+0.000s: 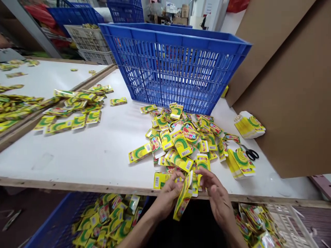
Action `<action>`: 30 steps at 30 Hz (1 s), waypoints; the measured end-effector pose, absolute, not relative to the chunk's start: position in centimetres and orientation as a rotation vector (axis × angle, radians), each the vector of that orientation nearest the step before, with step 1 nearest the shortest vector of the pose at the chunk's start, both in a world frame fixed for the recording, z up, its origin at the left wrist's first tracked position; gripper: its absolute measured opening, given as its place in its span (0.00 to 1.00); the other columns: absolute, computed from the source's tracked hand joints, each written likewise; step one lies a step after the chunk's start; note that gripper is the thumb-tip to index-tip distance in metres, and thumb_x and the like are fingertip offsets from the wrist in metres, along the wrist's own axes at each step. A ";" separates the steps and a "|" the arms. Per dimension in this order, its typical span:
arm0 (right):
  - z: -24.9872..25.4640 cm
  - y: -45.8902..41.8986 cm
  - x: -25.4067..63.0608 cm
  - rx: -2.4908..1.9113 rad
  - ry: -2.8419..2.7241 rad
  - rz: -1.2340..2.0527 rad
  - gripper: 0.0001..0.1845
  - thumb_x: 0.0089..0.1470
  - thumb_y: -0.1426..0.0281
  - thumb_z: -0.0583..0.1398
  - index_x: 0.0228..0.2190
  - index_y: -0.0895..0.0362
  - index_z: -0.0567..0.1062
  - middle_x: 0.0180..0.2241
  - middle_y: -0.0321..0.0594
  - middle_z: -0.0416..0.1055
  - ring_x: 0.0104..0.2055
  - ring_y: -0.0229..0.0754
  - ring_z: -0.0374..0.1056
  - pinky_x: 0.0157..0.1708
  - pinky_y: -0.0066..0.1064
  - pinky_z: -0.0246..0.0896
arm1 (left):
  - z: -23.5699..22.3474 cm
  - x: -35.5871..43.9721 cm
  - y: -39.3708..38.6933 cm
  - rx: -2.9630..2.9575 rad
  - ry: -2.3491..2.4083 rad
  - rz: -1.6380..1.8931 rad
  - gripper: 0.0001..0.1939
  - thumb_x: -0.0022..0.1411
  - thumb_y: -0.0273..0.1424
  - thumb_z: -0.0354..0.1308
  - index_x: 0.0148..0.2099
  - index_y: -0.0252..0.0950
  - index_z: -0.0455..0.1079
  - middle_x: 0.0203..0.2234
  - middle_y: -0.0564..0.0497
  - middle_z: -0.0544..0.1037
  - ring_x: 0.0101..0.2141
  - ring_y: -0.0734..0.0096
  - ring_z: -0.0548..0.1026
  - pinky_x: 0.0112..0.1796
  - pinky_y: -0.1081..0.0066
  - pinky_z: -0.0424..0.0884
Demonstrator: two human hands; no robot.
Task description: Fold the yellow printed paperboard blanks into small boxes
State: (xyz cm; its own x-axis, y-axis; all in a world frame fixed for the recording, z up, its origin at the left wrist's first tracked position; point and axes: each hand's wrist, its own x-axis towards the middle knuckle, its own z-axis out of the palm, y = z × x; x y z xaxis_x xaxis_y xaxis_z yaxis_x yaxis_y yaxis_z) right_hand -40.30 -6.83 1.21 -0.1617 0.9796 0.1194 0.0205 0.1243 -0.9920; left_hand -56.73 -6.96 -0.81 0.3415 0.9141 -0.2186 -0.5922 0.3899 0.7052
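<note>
My left hand [169,193] is closed on a small yellow-and-green carton [183,199], held tilted over the table's front edge. Its upper end looks open, with a pale flap showing. Just right of the carton, my right hand [216,196] is open, fingers spread and apart from it. Beyond both hands lies a heap of similar small cartons [178,143] printed yellow, green and red. What is inside the held carton, if anything, is hidden.
A large blue crate [178,65] stands behind the heap. Black-handled scissors [250,153] lie beside stacked flat cartons [240,162] at right, near a cardboard sheet [287,96]. More packets [82,103] lie at left. Below the edge are a blue crate [57,220] and a white crate [287,220].
</note>
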 end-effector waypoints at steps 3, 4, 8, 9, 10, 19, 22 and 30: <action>0.4 -7.1 -40.2 -1.131 -1.453 1.277 0.21 0.53 0.56 0.62 0.46 0.53 0.76 0.43 0.45 0.75 0.46 0.50 0.70 0.46 0.39 0.67 | -0.8 -55.3 -6.6 0.410 0.610 0.829 0.19 0.53 0.41 0.66 0.39 0.37 0.62 0.20 0.58 0.70 0.16 0.81 0.66 0.18 0.81 0.61; 0.2 -7.3 -40.3 -1.153 -1.437 1.283 0.19 0.52 0.57 0.63 0.43 0.53 0.77 0.41 0.44 0.76 0.45 0.51 0.71 0.44 0.39 0.69 | -0.8 -55.1 -6.6 0.404 0.645 0.808 0.19 0.52 0.41 0.66 0.39 0.37 0.63 0.20 0.58 0.70 0.16 0.80 0.66 0.19 0.80 0.61; -0.3 -7.5 -41.0 -1.232 -1.259 1.231 0.17 0.55 0.59 0.61 0.43 0.56 0.75 0.38 0.45 0.76 0.40 0.48 0.73 0.41 0.38 0.70 | -0.4 -55.7 -7.1 0.723 0.943 1.167 0.14 0.59 0.39 0.61 0.43 0.38 0.65 0.33 0.52 0.75 0.33 0.70 0.75 0.37 0.71 0.72; -0.6 -7.6 -41.1 -1.254 -1.228 1.188 0.17 0.55 0.60 0.61 0.44 0.57 0.73 0.39 0.45 0.76 0.41 0.48 0.73 0.42 0.38 0.70 | -0.5 -56.0 -7.3 0.888 1.009 1.245 0.14 0.60 0.37 0.60 0.46 0.39 0.65 0.38 0.50 0.76 0.39 0.67 0.75 0.43 0.69 0.71; -0.9 -7.6 -41.3 -1.272 -1.202 1.133 0.18 0.55 0.62 0.62 0.45 0.56 0.71 0.40 0.45 0.75 0.41 0.47 0.73 0.42 0.37 0.70 | -0.6 -56.4 -7.5 1.053 1.058 1.276 0.15 0.60 0.35 0.60 0.49 0.39 0.65 0.42 0.48 0.75 0.44 0.65 0.74 0.47 0.66 0.69; -5.2 -8.3 -40.9 -1.240 -1.420 0.827 0.12 0.58 0.68 0.59 0.45 0.54 0.71 0.42 0.45 0.73 0.43 0.44 0.71 0.43 0.34 0.69 | -3.1 -57.6 -8.0 1.375 1.120 1.114 0.20 0.63 0.25 0.54 0.56 0.42 0.65 0.50 0.46 0.74 0.47 0.64 0.75 0.48 0.65 0.72; -4.9 -8.3 -40.0 -1.219 -1.562 0.883 0.10 0.60 0.69 0.57 0.43 0.53 0.74 0.40 0.42 0.75 0.43 0.43 0.72 0.42 0.32 0.69 | -2.9 -57.7 -8.1 1.406 1.129 1.031 0.17 0.61 0.25 0.55 0.53 0.40 0.69 0.45 0.46 0.77 0.43 0.64 0.77 0.45 0.66 0.74; -3.6 -6.6 -39.7 -1.189 -1.543 0.727 0.12 0.56 0.68 0.60 0.44 0.54 0.74 0.40 0.42 0.76 0.40 0.43 0.74 0.39 0.31 0.70 | -2.6 -57.1 -7.2 1.388 1.136 1.216 0.14 0.61 0.25 0.54 0.50 0.38 0.71 0.46 0.45 0.76 0.46 0.63 0.75 0.48 0.66 0.72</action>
